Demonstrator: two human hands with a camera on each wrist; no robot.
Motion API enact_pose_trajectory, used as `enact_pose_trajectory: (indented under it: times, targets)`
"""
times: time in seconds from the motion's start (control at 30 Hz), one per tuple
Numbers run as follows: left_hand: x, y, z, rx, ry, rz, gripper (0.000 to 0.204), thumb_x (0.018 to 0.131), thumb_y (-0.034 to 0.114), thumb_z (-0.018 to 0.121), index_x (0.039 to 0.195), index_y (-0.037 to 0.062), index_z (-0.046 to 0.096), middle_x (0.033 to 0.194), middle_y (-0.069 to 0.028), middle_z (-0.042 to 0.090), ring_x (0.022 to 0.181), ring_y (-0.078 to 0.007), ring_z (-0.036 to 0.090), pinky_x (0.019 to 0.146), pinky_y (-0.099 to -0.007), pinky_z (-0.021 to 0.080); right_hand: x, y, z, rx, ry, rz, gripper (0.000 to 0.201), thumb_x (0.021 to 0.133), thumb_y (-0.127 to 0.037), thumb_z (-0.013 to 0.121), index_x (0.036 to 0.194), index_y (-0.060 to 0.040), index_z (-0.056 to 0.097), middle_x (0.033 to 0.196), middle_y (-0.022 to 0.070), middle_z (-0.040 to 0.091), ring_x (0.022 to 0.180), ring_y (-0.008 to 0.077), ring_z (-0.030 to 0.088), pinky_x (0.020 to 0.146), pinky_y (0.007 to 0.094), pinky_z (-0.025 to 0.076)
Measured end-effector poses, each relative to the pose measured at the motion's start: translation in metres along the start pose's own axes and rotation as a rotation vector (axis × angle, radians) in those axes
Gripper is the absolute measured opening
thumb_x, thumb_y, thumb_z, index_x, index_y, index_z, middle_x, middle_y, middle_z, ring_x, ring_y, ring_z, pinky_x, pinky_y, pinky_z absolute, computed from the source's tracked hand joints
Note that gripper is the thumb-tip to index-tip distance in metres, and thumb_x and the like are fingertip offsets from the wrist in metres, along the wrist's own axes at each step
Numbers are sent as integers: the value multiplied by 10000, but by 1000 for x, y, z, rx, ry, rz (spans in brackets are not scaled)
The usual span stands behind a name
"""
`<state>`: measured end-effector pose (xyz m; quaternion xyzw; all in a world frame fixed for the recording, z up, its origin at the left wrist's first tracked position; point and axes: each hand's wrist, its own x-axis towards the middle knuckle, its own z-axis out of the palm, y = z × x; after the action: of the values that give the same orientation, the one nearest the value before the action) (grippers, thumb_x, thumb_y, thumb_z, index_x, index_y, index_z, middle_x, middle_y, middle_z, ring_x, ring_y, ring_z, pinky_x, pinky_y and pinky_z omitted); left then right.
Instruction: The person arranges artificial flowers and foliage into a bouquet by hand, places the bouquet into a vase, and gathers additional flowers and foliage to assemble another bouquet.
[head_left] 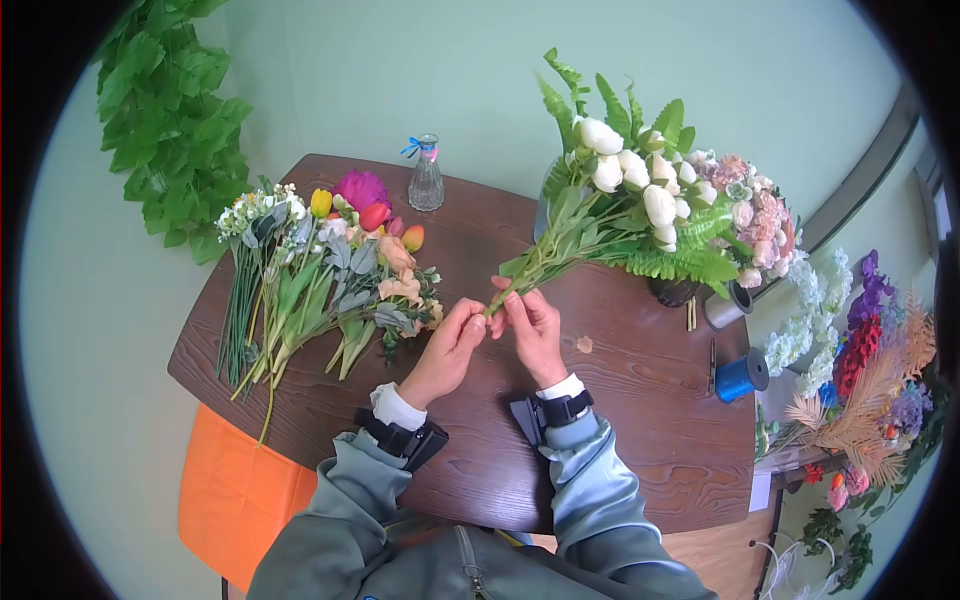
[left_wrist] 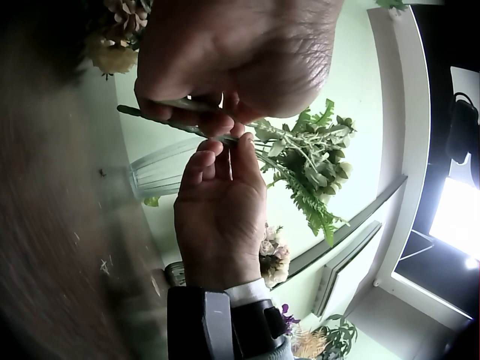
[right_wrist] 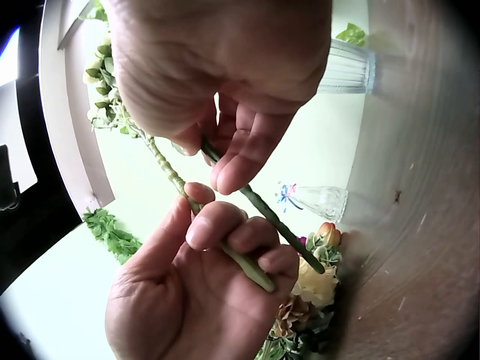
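Over the middle of the dark wooden table (head_left: 640,420), both hands hold a bunch of white flowers (head_left: 660,205) with fern leaves, its heads leaning to the far right. My left hand (head_left: 445,350) curls its fingers round the lower end of a pale green stem (right_wrist: 169,171), plain in the right wrist view. Just above it, my right hand (head_left: 532,332) pinches the stems between thumb and fingers. A dark green stem (right_wrist: 274,217) slants down from the right fingers, its tip sticking out below. The left wrist view shows the hands meeting at the stems.
Loose flowers (head_left: 345,260) lie across the table's left side. A small ribboned glass vase (head_left: 426,182) stands at the back; a larger vase (right_wrist: 349,69) is behind the bunch. Pink flowers (head_left: 765,225), a blue spool (head_left: 738,378) and a wire spool (head_left: 727,305) are right. An orange chair (head_left: 235,490) stands front left.
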<state>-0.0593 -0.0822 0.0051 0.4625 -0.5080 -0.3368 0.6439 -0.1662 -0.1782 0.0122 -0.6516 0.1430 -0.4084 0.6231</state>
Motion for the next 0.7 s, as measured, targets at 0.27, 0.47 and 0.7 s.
enact_pose_trajectory:
  times: [0.27,0.47,0.7]
  targets:
    - [0,-15,-6,183,54,52,159,961,132,332,991,21,442,882,-18,437,864,-79,408,819,-214,335,0,1,1,87,40,51,298,938,-171,452,1110,58,534,784,33,529,559,59,505,498,193,432]
    - [1,-13,4,4,-29,29,164,968,139,306,987,39,435,892,-21,457,857,-91,444,809,-243,371,-1,0,0,101,-7,29,314,942,-181,444,1132,58,515,738,39,541,545,60,500,494,188,424]
    - [-2,-6,6,-126,-65,-61,168,972,170,308,1009,61,430,824,10,432,656,-38,371,600,-180,340,0,-2,0,130,64,47,297,942,-183,445,1110,51,518,667,32,534,504,63,481,504,196,426]
